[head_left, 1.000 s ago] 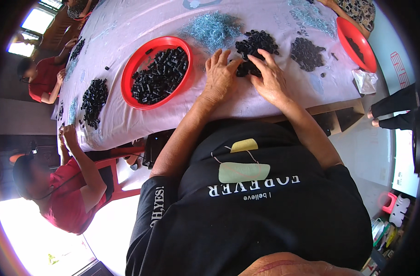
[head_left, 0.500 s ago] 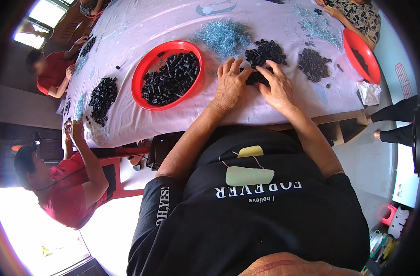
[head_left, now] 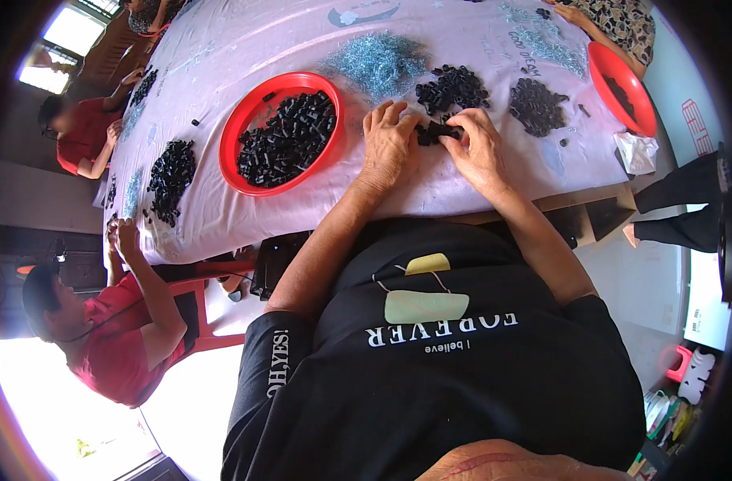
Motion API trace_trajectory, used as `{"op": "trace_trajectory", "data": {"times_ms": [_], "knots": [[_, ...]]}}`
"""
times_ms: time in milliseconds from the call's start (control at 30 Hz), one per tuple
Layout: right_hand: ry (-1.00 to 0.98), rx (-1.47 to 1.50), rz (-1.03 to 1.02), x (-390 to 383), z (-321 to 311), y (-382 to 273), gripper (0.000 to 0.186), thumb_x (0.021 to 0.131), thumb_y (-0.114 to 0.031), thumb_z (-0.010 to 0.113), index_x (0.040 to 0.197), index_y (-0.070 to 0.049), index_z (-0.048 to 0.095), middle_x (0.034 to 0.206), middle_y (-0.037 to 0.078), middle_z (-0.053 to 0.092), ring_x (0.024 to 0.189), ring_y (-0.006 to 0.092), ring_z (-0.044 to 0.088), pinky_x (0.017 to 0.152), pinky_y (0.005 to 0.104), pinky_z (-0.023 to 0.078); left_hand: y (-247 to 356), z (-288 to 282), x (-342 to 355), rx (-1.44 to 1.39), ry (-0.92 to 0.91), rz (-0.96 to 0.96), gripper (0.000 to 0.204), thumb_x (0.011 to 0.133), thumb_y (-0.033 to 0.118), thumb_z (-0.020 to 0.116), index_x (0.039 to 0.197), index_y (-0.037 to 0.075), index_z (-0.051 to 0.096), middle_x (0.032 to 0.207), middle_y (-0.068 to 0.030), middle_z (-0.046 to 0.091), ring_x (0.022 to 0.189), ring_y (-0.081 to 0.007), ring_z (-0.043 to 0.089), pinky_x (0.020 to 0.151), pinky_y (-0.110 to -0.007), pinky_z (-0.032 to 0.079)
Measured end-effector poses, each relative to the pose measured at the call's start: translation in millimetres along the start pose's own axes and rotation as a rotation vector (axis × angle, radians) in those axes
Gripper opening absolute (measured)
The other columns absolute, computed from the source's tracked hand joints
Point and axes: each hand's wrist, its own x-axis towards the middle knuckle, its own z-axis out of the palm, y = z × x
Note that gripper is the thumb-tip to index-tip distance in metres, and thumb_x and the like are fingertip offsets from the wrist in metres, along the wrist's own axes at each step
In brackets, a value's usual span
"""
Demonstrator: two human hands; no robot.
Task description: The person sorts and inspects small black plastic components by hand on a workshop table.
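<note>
Both hands work close together over the cloth-covered table. Between them lies a small cluster of short black plastic pieces [head_left: 431, 135]. My left hand [head_left: 388, 146] rests at the cluster's left side, fingers bent and slightly apart, thumb by the pieces; I see nothing gripped in it. On the other side, my right hand [head_left: 479, 151] has thumb and forefinger closed around a small black piece. Just beyond the hands is a larger heap of black pieces [head_left: 452, 88]. Left of that heap spreads a pile of thin, clear bluish pieces [head_left: 375, 66].
A red basin [head_left: 226, 164] full of black pieces stands to my left. Another red basin [head_left: 648, 120] sits at the right edge, near a white bag [head_left: 637, 154]. More black heaps [head_left: 537, 107] lie on the pinkish cloth [head_left: 221, 228]. Co-workers [head_left: 113, 337] sit around the table.
My right fingers have drawn in from a looser spread to a pinch on a black piece. The left fingers have bent a little more. The whole view has shifted slightly.
</note>
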Motion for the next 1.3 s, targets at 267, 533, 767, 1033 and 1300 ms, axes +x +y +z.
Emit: {"op": "trace_trajectory", "data": {"times_ms": [267, 533, 767, 1033, 1300], "knots": [[0.035, 0.012, 0.002, 2, 4, 9, 0.021, 0.074, -0.001, 0.074, 0.094, -0.004, 0.065, 0.091, 0.005, 0.058, 0.066, 0.0124, 0.055, 0.059, 0.0249, 0.047, -1, -3, 2, -0.024, 0.082, -0.029, 0.023, 0.073, 0.006, 0.063, 0.096, 0.008, 0.069, 0.111, -0.0115, 0.064, 0.112, -0.0320, 0.054, 0.097, -0.048, 0.037], [0.095, 0.055, 0.033, 4, 2, 7, 0.024, 0.076, 0.002, 0.070, 0.099, -0.005, 0.065, 0.091, 0.008, 0.061, 0.069, 0.0200, 0.061, 0.063, 0.0311, 0.050, 2, -9, 4, -0.062, 0.017, -0.070, 0.022, 0.078, 0.006, 0.061, 0.099, 0.006, 0.070, 0.113, -0.0121, 0.065, 0.111, -0.0323, 0.055, 0.099, -0.045, 0.038], [0.098, 0.035, 0.000, 3, 1, 7, 0.023, 0.078, 0.004, 0.066, 0.099, -0.004, 0.066, 0.091, 0.004, 0.065, 0.064, 0.0120, 0.056, 0.058, 0.0256, 0.046, 4, -10, 6, -0.099, 0.061, -0.048, 0.023, 0.080, 0.000, 0.057, 0.098, 0.006, 0.070, 0.109, -0.0115, 0.066, 0.109, -0.0322, 0.057, 0.098, -0.044, 0.040], [0.055, 0.027, 0.005, 2, 3, 11, 0.022, 0.081, -0.001, 0.065, 0.103, -0.004, 0.068, 0.097, 0.007, 0.067, 0.076, 0.0161, 0.063, 0.067, 0.0273, 0.051, 4, -7, 5, -0.069, -0.025, 0.090, 0.035, 0.078, -0.001, 0.057, 0.107, 0.011, 0.071, 0.120, -0.0131, 0.061, 0.116, -0.0336, 0.053, 0.101, -0.046, 0.040], [0.081, -0.119, -0.091, 1, 4, 11, 0.027, 0.083, -0.004, 0.067, 0.110, -0.005, 0.068, 0.111, 0.010, 0.066, 0.086, 0.0186, 0.065, 0.075, 0.0298, 0.054, 6, -5, 3, 0.023, -0.056, 0.095, 0.040, 0.078, 0.000, 0.058, 0.114, 0.014, 0.069, 0.125, -0.0143, 0.059, 0.121, -0.0335, 0.050, 0.104, -0.047, 0.036]]}}
